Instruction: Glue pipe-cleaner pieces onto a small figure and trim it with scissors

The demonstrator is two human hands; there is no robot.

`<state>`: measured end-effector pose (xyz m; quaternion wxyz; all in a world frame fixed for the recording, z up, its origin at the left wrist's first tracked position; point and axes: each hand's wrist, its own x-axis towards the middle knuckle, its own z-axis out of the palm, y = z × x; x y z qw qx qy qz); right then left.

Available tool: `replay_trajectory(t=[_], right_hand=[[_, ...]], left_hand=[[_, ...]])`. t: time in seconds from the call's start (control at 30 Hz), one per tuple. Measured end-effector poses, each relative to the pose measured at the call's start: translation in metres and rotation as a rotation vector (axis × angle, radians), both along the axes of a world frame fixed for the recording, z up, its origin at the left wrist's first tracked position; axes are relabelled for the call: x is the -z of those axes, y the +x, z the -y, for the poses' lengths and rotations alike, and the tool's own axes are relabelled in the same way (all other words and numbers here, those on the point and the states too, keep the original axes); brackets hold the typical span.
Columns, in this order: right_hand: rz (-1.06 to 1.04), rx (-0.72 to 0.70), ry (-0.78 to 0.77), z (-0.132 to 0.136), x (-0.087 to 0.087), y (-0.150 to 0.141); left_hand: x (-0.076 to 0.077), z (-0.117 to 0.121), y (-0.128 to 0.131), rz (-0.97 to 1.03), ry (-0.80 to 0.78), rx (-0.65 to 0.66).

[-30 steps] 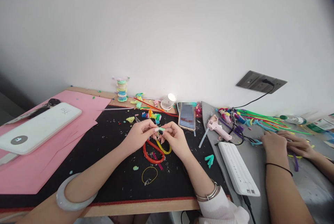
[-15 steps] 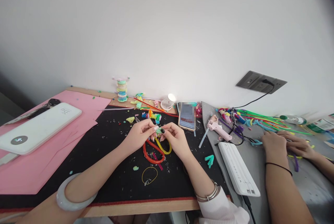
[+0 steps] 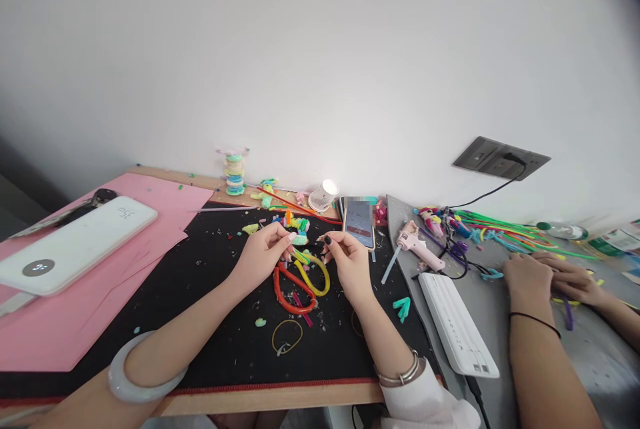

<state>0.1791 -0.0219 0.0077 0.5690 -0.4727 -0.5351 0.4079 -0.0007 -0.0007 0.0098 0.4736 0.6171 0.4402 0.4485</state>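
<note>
We pinch a pale green piece [image 3: 300,240] at the left fingertips.
Our left hand [image 3: 267,254] grips it, probably for fine control; our right hand [image 3: 354,266] is narrowed nearby, its contents unclear. The red loop [image 3: 296,310] lies below, seemingly within easy reach. Half a second ago our fingertips met; now they're apart.

Two handle loops [image 3: 295,310]; one glue gun [image 3: 419,249]

My clearest lane runs over the black mat [image 3: 195,256] at centre left — looped handles [image 3: 305,281] crowd the middle, the phone [image 3: 359,224] and glue gun [image 3: 420,248] obstruct right of centre. Beneath the left hand [image 3: 265,252], gaps are hard to judge.
</note>
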Motion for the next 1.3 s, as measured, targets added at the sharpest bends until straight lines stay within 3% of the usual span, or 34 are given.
replay_trajectory(t=[0.13,0.33,0.5,0.63,0.9,1.07,1.3], right_hand=[[0.008,0.005,-0.012,-0.0004,0.0019,0.0008],[-0.046,-0.129,-0.047,0.0006,0.0024,0.0004],[0.042,-0.129,-0.042,0.0002,0.0008,-0.0013],[-0.03,-0.093,-0.062,-0.0001,0.0,-0.0014],[-0.168,-0.181,-0.095,-0.0005,0.0042,0.0017],[-0.05,-0.17,-0.088,-0.0011,0.0035,0.0007],[0.156,-0.031,-0.002,-0.0007,0.0031,0.0017]], left_hand=[[0.0013,0.0001,-0.0002,-0.01,0.002,0.001],[-0.0003,0.0007,-0.0004,-0.008,-0.007,0.015],[-0.0001,0.0002,-0.0001,-0.008,-0.006,0.01],[-0.0001,0.0004,-0.0003,-0.009,0.002,0.011],[-0.0042,0.0023,0.0014,0.01,-0.025,0.028],[-0.0024,0.002,0.001,0.004,-0.02,0.028],[-0.002,0.0027,0.0004,0.041,-0.011,0.05]])
